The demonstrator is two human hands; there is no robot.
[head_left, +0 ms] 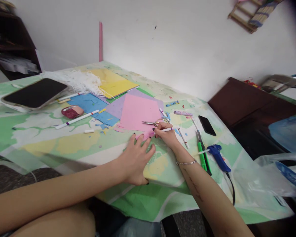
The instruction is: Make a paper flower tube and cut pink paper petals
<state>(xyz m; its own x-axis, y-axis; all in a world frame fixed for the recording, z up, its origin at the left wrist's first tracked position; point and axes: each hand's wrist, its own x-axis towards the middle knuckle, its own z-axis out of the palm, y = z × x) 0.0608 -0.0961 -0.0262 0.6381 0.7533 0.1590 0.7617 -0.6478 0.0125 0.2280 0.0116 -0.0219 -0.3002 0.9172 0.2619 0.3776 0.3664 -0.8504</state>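
Note:
My left hand point(138, 159) is spread on the table, its fingertips resting on a small piece of pink paper point(146, 134). A white marker with a purple band point(167, 129) is gripped in my right hand point(168, 137), its tip end down by that pink piece. Just beyond my right hand lie silver scissors point(149, 123), partly on a larger pink sheet point(140, 108). My fingers cover part of the scissors' handles. The marker's tip is too small to make out.
A blue glue gun point(219, 158), green-handled tool point(202, 154) and black phone point(207, 125) lie at right. Leftward are a larger phone point(36, 93), white yarn point(76, 80), blue paper point(88, 105) and a yellow folder point(113, 82). Several markers lie around. A wall stands behind the table.

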